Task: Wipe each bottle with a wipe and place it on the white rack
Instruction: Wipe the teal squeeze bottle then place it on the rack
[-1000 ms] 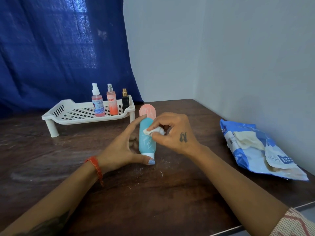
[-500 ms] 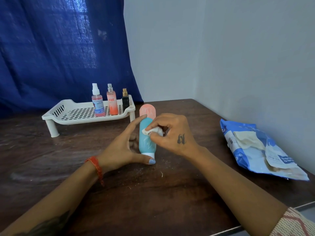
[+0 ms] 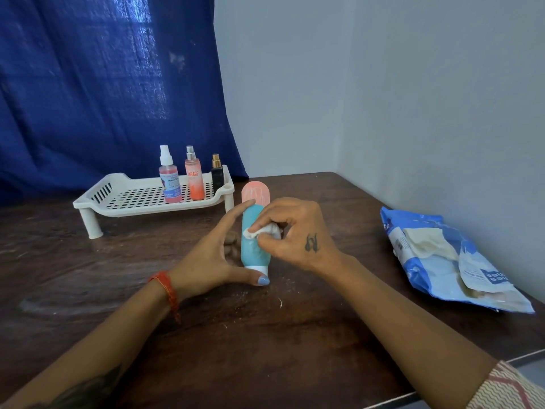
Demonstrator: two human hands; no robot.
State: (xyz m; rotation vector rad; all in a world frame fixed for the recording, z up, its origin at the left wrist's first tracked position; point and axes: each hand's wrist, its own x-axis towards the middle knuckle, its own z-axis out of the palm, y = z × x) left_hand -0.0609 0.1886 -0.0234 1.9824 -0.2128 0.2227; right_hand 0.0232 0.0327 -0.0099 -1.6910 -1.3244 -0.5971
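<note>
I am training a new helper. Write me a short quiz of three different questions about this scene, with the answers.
1. True or false: the teal tube stands on the rack.
2. How many bottles stand on the rack?
3. Which of the hands presses the wipe on the tube? A) left B) right C) neither

Key
1. False. It stands cap down on the table, steadied by the left hand.
2. Three: the pink spray, the orange spray and the black bottle.
3. B. The right hand pinches the wipe against it.
</note>
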